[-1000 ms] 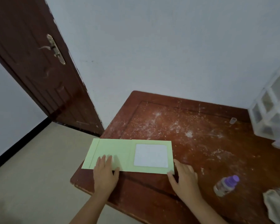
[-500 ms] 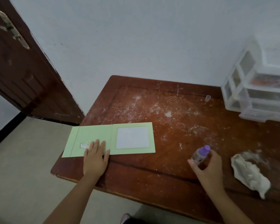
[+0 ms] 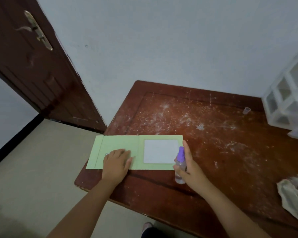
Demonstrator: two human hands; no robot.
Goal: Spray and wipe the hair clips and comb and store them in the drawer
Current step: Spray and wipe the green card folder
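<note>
Right hand [image 3: 190, 167] grips the spray bottle [image 3: 180, 164]; left hand [image 3: 116, 164] lies flat on green card [image 3: 126, 145].

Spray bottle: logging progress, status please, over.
Right hand grips the spray bottle at the green card. Left hand flat on the card. Clips and comb not visible. Cloth untouched.

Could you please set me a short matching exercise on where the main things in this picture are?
Things:
1. spray bottle
2. green card
3. crumpled cloth
4. drawer unit

Places:
A. far right of the table, by the wall
B. gripped in the right hand
C. under the flat left hand
D. near right corner of the table

Pairs: 1-B, 2-C, 3-D, 4-A
</note>
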